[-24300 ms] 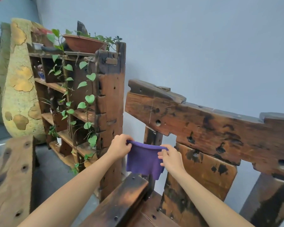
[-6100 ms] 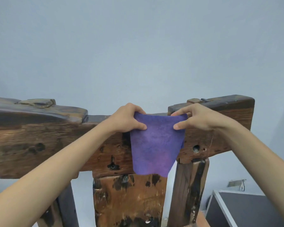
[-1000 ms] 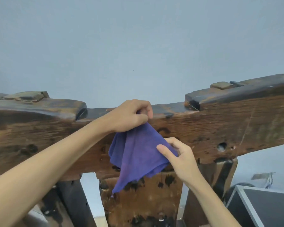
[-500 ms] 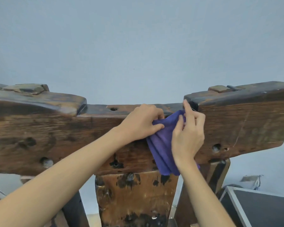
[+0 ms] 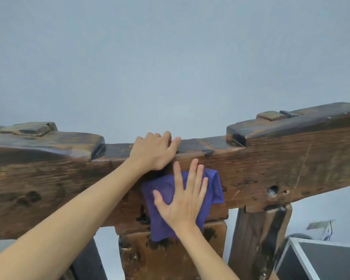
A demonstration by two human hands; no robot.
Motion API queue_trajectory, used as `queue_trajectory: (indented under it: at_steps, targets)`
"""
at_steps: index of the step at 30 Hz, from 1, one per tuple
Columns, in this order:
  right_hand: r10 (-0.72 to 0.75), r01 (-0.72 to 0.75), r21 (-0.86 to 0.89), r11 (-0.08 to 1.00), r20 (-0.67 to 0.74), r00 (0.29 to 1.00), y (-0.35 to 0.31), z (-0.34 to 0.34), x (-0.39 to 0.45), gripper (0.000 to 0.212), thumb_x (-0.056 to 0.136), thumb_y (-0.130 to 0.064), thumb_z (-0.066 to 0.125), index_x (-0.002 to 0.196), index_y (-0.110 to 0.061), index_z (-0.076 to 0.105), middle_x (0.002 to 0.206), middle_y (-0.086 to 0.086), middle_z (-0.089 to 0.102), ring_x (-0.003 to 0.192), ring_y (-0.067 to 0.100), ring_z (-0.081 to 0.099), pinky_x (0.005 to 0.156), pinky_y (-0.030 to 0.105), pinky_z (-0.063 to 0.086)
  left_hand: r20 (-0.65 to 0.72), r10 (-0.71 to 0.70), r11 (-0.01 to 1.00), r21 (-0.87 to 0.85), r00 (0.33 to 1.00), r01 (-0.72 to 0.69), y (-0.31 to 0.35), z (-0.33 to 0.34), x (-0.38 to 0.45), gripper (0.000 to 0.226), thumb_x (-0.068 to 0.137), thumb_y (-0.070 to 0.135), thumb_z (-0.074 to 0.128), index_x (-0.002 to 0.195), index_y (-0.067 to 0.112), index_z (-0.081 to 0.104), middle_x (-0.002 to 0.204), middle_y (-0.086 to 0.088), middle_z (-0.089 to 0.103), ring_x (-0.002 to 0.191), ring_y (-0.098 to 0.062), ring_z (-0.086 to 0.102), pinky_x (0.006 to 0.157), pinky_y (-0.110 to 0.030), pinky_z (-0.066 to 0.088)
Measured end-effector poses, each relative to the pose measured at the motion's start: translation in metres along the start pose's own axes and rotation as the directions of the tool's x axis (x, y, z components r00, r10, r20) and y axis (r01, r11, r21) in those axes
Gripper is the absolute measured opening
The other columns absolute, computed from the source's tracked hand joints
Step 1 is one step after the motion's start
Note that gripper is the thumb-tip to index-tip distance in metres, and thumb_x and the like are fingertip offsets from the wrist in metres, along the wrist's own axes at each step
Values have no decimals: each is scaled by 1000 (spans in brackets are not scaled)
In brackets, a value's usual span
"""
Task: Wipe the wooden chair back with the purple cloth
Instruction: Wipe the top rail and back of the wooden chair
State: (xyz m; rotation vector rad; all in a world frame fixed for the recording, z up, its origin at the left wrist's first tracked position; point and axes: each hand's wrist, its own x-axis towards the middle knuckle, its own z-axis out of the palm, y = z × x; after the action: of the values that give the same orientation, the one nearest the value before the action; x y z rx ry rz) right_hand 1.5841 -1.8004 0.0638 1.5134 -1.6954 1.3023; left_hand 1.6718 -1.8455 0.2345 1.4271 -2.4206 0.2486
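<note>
The wooden chair back (image 5: pixel 281 168) is a thick, dark, weathered top rail that runs across the view, with a lowered notch in the middle. The purple cloth (image 5: pixel 214 188) lies folded against the rail's front face and hangs down over the centre slat (image 5: pixel 137 259). My right hand (image 5: pixel 182 199) presses flat on the cloth, fingers spread and pointing up. My left hand (image 5: pixel 156 152) rests on the notch just above it, fingers curled over the rail's top edge, off the cloth.
A grey-blue wall fills the background close behind the rail. A dark upright post (image 5: pixel 257 239) carries the rail on the right. A grey box with a pale rim (image 5: pixel 321 259) stands at the bottom right, with a cable near it.
My left hand has let go of the cloth and moved onto the rail's top. My right hand has opened flat and slid down with the cloth onto the rail's front face.
</note>
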Motion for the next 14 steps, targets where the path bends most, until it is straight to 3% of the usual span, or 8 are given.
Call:
queue_trajectory:
  at_steps: [2,4,6,8,10,12,13,14]
  targets:
    - [-290,289,5,957,12,957,21,-2,3,77,86,-68,52,155,-39,33,169,3,14,156,23,17,123,43,15,83,5,997,-76,997,2,-6,0,4,34,104,35,15,118,21,43,122,-5,53,109,-34,53,82,-45,40]
    - [-539,538,34,842,12,842,62,-15,21,69,82,-58,63,147,-40,48,166,-2,26,153,18,25,117,42,26,191,0,980,-195,982,38,-19,-4,10,35,107,34,14,109,21,47,119,-6,56,113,-31,52,97,-48,40]
    - [-567,566,-24,824,2,824,110,-35,49,72,80,-50,63,149,-36,47,162,4,33,154,21,23,117,43,25,213,-18,975,-212,977,64,-22,-4,13,40,106,38,15,115,22,51,122,-9,58,116,-32,52,102,-50,38]
    - [-355,349,-86,933,-68,933,152,-56,77,71,84,-41,54,153,-32,39,162,12,31,155,27,17,118,47,22,168,-28,992,-120,985,49,-15,2,12,43,105,42,15,126,24,48,125,-12,57,117,-34,51,99,-51,39]
    - [37,-43,-29,999,-180,983,168,-66,85,63,95,-27,43,157,-23,33,165,19,23,155,36,14,122,48,17,154,-35,998,-46,987,43,-6,6,10,47,104,44,14,129,23,46,126,-16,55,118,-37,51,96,-52,38]
    - [429,-416,107,903,-240,870,146,-52,77,56,105,-12,28,161,-20,22,167,19,13,155,39,10,124,47,12,136,-62,998,-16,989,65,-3,6,12,50,104,45,13,130,20,47,128,-20,55,119,-39,51,95,-52,37]
    - [527,-501,165,849,-237,816,117,-41,69,55,108,-10,20,161,-21,16,168,17,10,155,37,9,125,46,9,125,-67,998,-4,990,68,-3,6,12,51,104,45,13,131,19,47,130,-21,55,119,-40,51,95,-52,37]
    - [543,-518,162,840,-239,805,82,-31,60,53,110,-11,11,162,-20,11,168,16,11,155,35,11,125,44,9,118,-66,998,7,991,66,-2,5,12,51,104,44,13,132,19,47,131,-21,55,120,-41,51,96,-52,36]
